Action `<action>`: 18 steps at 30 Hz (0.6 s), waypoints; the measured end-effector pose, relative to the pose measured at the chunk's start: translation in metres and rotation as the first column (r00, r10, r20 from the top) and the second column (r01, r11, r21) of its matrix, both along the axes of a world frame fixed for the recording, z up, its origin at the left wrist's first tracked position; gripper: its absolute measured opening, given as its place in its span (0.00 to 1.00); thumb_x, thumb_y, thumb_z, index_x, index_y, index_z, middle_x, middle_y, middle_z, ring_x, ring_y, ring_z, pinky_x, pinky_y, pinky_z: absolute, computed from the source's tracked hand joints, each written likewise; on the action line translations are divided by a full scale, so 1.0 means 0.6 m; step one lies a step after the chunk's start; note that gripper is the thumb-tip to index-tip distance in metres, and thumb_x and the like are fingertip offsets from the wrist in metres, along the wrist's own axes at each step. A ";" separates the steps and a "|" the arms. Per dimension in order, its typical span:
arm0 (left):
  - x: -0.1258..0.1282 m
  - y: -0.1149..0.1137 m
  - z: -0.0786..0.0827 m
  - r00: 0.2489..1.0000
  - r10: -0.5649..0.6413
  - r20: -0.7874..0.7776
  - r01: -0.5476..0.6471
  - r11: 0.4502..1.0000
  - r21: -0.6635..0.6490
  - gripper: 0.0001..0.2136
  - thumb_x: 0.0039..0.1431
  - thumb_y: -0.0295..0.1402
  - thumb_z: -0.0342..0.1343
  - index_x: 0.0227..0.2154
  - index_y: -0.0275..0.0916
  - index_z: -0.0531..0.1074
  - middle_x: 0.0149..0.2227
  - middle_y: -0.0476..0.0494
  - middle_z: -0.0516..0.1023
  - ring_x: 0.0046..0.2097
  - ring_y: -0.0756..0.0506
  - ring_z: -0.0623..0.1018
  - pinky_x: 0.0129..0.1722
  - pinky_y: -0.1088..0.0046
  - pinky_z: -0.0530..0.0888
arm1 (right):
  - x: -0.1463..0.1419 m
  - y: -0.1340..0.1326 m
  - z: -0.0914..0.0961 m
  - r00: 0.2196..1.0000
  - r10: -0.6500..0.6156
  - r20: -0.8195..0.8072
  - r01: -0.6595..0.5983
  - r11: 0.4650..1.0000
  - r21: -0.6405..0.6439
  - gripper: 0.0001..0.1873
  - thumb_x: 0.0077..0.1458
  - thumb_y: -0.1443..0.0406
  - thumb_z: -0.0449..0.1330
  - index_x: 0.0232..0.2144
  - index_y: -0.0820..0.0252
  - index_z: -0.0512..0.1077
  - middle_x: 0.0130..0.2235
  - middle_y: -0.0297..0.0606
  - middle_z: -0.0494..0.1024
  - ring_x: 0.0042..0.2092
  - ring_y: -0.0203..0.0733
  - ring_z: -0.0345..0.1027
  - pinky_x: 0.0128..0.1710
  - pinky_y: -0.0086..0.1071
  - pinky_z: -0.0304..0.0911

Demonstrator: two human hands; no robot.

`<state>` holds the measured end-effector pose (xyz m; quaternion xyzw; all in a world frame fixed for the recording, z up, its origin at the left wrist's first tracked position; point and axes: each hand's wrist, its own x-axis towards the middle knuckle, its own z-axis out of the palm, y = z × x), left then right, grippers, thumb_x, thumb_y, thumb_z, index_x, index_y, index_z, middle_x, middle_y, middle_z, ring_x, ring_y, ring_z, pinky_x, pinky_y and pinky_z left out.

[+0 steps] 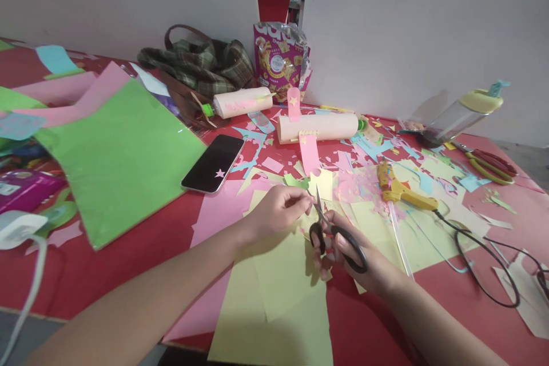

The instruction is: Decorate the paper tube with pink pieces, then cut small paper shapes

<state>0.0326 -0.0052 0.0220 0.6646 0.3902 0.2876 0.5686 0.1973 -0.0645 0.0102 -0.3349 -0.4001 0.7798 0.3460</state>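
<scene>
Black-handled scissors (349,249) are in my right hand (338,246), with fingers through the loops and the blades pointing up and away. Close to the blades, my left hand (283,209) is closed in a pinch. What it holds is too small to make out, perhaps a scrap of paper. Under both hands lie pale yellow sheets (278,297), overlapping a pink sheet (206,274). Just beyond the scissors is a small yellow paper piece (326,182). Farther back lies a paper-wrapped bottle (328,127) with a green cap and pink strips on it.
A yellow glue gun (405,194) with a black cord lies at right, near pliers (493,166) and a tilted clear bottle (458,117). Left are a phone (217,163) and green sheet (128,154). Behind stand a second wrapped bottle (244,102), snack bag (278,63) and plaid bag (206,63).
</scene>
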 end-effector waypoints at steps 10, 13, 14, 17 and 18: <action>-0.005 0.008 -0.002 0.997 -0.043 -0.070 0.049 0.995 0.091 0.14 0.53 0.34 0.43 0.14 0.36 0.55 0.17 0.54 0.53 0.21 0.55 0.55 0.20 0.78 0.54 | 0.001 0.001 -0.003 1.000 0.001 0.027 -0.001 1.000 0.004 0.16 0.47 0.54 0.54 0.30 0.57 0.56 0.26 0.32 0.65 0.24 0.33 0.62 0.22 0.28 0.59; -0.006 0.009 0.000 0.996 -0.043 -0.081 0.049 0.996 0.077 0.14 0.53 0.34 0.43 0.15 0.36 0.56 0.17 0.54 0.53 0.20 0.56 0.55 0.20 0.78 0.53 | 0.000 0.003 -0.002 0.998 0.005 0.055 -0.006 1.000 0.018 0.16 0.47 0.53 0.54 0.30 0.57 0.56 0.23 0.30 0.65 0.22 0.33 0.62 0.21 0.28 0.58; -0.007 0.009 0.000 0.996 -0.041 -0.085 0.047 0.997 0.068 0.14 0.53 0.34 0.43 0.15 0.36 0.56 0.17 0.54 0.53 0.20 0.56 0.55 0.19 0.78 0.53 | 0.000 0.003 -0.001 0.998 -0.001 0.061 0.000 1.000 0.016 0.16 0.47 0.53 0.54 0.30 0.57 0.56 0.23 0.30 0.65 0.21 0.33 0.62 0.21 0.28 0.58; -0.007 0.008 0.000 0.996 -0.039 -0.081 0.044 0.998 0.050 0.14 0.53 0.34 0.43 0.15 0.36 0.56 0.17 0.54 0.53 0.20 0.56 0.55 0.19 0.79 0.53 | 0.000 0.003 -0.004 0.998 -0.005 0.069 0.005 1.000 0.006 0.14 0.48 0.55 0.54 0.30 0.58 0.56 0.24 0.30 0.65 0.21 0.32 0.62 0.20 0.27 0.57; -0.007 0.008 0.000 0.996 -0.040 -0.074 0.043 0.998 0.043 0.14 0.53 0.34 0.43 0.15 0.36 0.56 0.17 0.55 0.53 0.20 0.56 0.55 0.19 0.79 0.53 | 0.001 0.002 -0.005 0.998 -0.005 0.067 0.005 1.000 0.006 0.14 0.49 0.55 0.54 0.30 0.58 0.56 0.23 0.30 0.65 0.20 0.31 0.62 0.20 0.26 0.57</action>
